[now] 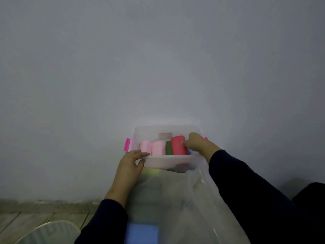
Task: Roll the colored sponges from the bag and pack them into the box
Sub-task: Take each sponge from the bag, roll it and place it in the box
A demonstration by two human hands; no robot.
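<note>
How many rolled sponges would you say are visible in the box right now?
4, perhaps more hidden: two pink rolls at the left, a green roll beside them, and a red roll under the right hand.

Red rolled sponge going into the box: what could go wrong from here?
1. The red rolled sponge stands higher than the two pink rolled sponges and the dark green roll, so it may not be fully seated; if the right hand lets go, it could unroll or pop up.
2. The left hand only holds the translucent plastic box by its near rim; pushing could tip or slide it.
</note>
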